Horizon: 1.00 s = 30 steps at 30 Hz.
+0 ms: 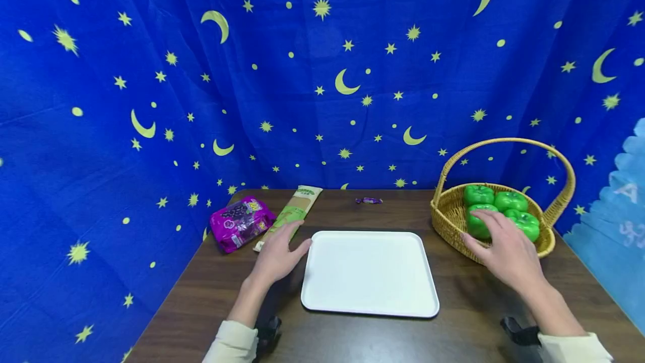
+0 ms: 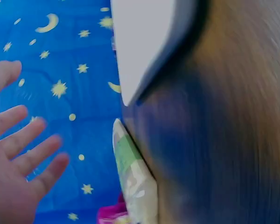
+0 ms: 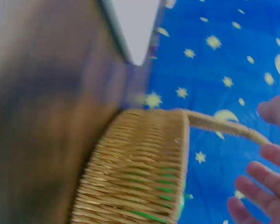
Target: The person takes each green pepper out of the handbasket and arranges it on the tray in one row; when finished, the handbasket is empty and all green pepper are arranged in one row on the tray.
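My left hand (image 1: 276, 256) hovers left of a white tray (image 1: 370, 273), fingers apart and nothing held; in the left wrist view its fingers (image 2: 39, 158) are spread. Close beyond it lies a long green and beige packet (image 1: 292, 214), partly hidden behind the hand. My right hand (image 1: 511, 251) is in the air in front of a wicker basket (image 1: 453, 234), holding nothing, its fingers (image 3: 259, 186) loosely bent in the right wrist view. Several green bell peppers (image 1: 510, 201) sit in the basket, partly covered by the hand in the head view.
A purple bag with grape pictures (image 1: 242, 223) lies at the table's left edge. Toward the back is a small purple wrapped candy (image 1: 369, 200). Behind the brown wooden table (image 1: 221, 301) hangs a blue curtain (image 1: 302, 99) with moons and stars. The basket's tall handle (image 1: 509, 140) arches upward.
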Motion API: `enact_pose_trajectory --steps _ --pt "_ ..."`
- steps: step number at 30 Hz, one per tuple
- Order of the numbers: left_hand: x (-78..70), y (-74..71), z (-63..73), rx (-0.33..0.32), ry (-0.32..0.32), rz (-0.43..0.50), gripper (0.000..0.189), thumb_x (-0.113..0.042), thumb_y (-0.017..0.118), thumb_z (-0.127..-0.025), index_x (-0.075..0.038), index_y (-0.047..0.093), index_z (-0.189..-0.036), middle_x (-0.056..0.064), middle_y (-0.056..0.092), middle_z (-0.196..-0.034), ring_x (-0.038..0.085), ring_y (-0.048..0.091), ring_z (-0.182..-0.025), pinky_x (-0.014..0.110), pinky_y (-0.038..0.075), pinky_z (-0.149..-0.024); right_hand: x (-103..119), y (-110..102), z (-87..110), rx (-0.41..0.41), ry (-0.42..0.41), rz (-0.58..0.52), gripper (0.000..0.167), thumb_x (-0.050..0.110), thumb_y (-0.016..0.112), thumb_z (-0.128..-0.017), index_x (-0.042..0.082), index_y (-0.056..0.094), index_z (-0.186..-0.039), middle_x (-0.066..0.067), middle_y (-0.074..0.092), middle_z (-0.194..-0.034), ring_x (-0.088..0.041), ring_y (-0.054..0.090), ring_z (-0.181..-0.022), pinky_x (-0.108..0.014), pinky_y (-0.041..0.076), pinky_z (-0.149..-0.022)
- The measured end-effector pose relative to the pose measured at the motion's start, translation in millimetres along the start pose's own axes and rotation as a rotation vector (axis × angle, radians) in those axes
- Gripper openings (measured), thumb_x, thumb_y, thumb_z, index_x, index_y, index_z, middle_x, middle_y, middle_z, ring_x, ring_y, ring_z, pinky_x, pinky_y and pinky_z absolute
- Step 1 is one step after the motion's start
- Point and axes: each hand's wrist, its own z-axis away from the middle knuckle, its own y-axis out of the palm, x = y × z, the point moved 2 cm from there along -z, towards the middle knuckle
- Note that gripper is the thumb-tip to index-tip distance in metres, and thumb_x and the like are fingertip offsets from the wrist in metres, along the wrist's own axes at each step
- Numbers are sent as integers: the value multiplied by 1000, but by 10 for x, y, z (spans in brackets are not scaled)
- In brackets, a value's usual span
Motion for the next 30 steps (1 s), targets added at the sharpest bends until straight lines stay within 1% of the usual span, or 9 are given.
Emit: enact_pose_trajectory --steps 3,5,8,11,16,20,23,27,30 --pt "115 36 1 -30 -120 318 47 -43 65 -90 -13 62 -125 2 64 -120 23 61 -109 43 50 -90 -133 -94 -105 44 80 -78 56 39 71 -85 4 56 -126 -24 52 -126 -47 48 -109 -64 40 -77" --pt "191 89 14 -37 -191 486 40 -34 67 -90 -9 64 -121 4 66 -115 23 63 -103 41 52 -86 -239 -143 -192 88 116 -111 59 41 68 -87 1 54 -128 -30 49 -127 -51 45 -110 -66 38 -79" --pt "271 180 49 -36 -265 617 35 -23 67 -91 -7 64 -121 7 67 -115 24 63 -103 40 51 -88 -396 -170 -335 141 137 -145 65 43 66 -88 -3 50 -131 -33 48 -127 -52 45 -110 -66 36 -82" --pt "296 260 68 -33 -271 664 34 -13 64 -91 0 61 -123 13 65 -116 28 61 -107 41 49 -92 -513 -146 -474 176 161 -164 71 45 67 -87 -5 47 -133 -33 49 -126 -50 47 -108 -65 36 -83" --pt "193 326 74 -23 -195 663 35 4 58 -90 14 54 -124 29 59 -120 41 57 -110 48 46 -95 -629 -39 -617 258 203 -159 82 52 66 -85 -7 41 -137 -36 45 -128 -53 44 -111 -67 36 -85" --pt "151 418 82 -11 -160 654 36 6 57 -90 14 53 -125 31 57 -122 43 56 -112 50 45 -95 -684 39 -647 336 216 -158 91 57 65 -84 -9 36 -140 -41 37 -133 -59 36 -115 -71 33 -89" --pt "218 536 86 -3 -134 611 38 1 60 -90 9 55 -127 24 59 -124 38 56 -115 47 44 -98 -714 71 -640 380 228 -144 97 61 63 -82 -9 33 -142 -43 32 -136 -62 31 -117 -74 30 -89" --pt "314 625 103 11 -98 443 40 -8 65 -88 -4 61 -127 8 59 -131 28 50 -124 45 35 -106 -747 112 -629 403 222 -133 97 61 64 -82 -8 32 -142 -43 30 -136 -62 30 -118 -76 28 -89" --pt "369 653 125 36 -100 331 41 -15 66 -86 -11 63 -127 1 54 -137 25 44 -130 45 29 -109 -774 151 -622 416 200 -130 96 61 65 -82 -8 34 -141 -43 31 -136 -62 30 -118 -75 28 -90"
